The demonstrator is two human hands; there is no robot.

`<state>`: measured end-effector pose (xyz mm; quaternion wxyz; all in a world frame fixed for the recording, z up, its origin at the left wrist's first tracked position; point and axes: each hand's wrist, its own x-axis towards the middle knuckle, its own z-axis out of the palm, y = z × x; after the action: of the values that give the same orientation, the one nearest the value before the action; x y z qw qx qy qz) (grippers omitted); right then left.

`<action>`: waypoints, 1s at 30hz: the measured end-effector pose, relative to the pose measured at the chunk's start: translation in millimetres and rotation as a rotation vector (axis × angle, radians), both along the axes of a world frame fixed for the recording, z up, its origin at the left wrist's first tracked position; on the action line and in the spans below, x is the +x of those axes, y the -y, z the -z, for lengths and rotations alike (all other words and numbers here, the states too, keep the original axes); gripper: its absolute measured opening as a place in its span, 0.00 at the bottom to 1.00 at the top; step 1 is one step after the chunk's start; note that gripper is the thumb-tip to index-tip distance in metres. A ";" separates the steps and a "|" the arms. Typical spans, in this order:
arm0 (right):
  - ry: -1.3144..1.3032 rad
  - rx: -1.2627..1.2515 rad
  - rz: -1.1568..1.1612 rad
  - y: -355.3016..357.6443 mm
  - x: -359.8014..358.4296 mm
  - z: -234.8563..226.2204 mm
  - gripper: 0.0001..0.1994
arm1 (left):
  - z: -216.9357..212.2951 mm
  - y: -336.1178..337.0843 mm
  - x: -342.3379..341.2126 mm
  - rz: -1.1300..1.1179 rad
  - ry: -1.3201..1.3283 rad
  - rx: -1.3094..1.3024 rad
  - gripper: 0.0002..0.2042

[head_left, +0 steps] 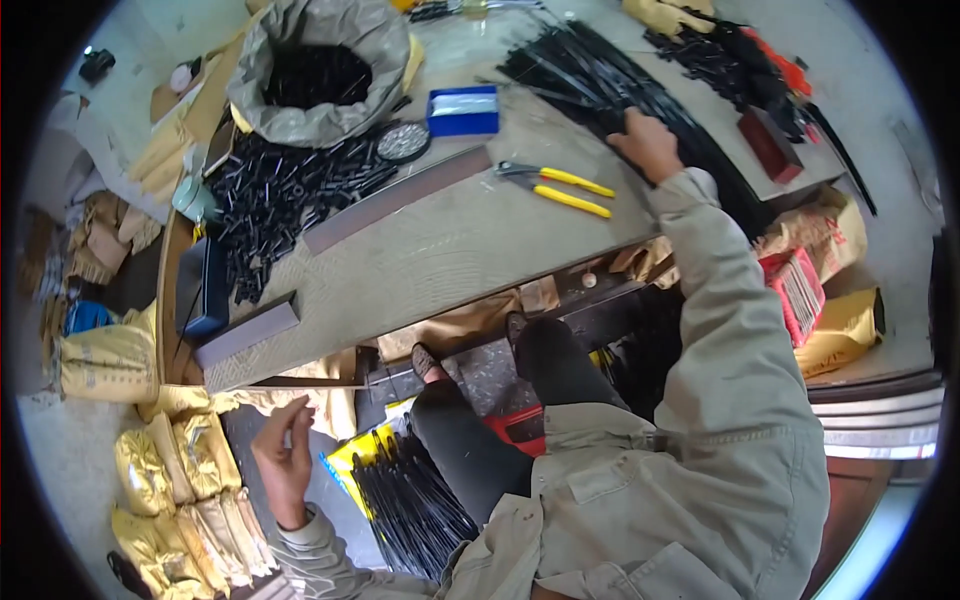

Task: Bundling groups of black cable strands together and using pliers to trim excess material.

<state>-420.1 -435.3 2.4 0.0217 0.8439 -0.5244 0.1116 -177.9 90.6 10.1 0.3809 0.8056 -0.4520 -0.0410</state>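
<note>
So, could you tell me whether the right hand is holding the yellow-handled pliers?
No, the right hand rests on the black rods, while the pliers lie apart on the table.

Right hand (648, 143) stretched forward, left hand (284, 457) low, fingers loosely open

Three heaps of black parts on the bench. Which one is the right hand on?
The fan of long thin black rods at the bench's far middle. The right hand rests on it; the short-tube heap and the far-right pile lie untouched.

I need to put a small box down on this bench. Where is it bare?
Bare wood lies between the long grey bar and the bench's near edge, below the yellow-handled pliers. Crowded: the small black tubes at left, and the black rods under the right hand.
</note>
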 end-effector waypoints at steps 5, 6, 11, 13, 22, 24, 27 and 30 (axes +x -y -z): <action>-0.024 -0.159 0.038 16.1 -9.0 18.9 0.16 | 11.0 -7.5 -44.6 0.089 0.039 0.031 0.07; 0.006 -0.139 0.033 13.1 -7.0 14.9 0.14 | 12.6 -12.6 -51.2 0.081 0.051 0.014 0.07; 0.266 -0.099 -0.029 7.1 -8.7 -20.7 0.08 | 28.7 -44.9 -70.7 0.062 0.012 0.015 0.07; 0.222 -0.180 -0.039 30.9 -11.9 -26.0 0.09 | 34.2 -49.8 -72.9 0.043 -0.014 0.000 0.07; -0.195 -0.243 -0.242 33.3 -16.3 -117.7 0.14 | 44.2 -24.5 -91.4 0.057 -0.073 0.017 0.05; -0.216 -0.235 -0.236 32.9 -22.6 -141.5 0.15 | 46.6 -16.3 -94.3 0.151 -0.036 0.033 0.06; -0.051 -0.308 -0.266 26.9 -24.7 -171.0 0.15 | 42.1 -7.8 -99.5 0.203 -0.025 0.030 0.06; 0.137 -0.313 -0.169 29.4 -20.5 -184.3 0.16 | 35.8 3.7 -104.0 0.229 -0.050 0.016 0.06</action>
<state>-440.6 -464.7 186.6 0.1077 0.8617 -0.4281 0.2504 -281.9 86.8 -25.7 0.3784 0.7502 -0.5314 -0.1078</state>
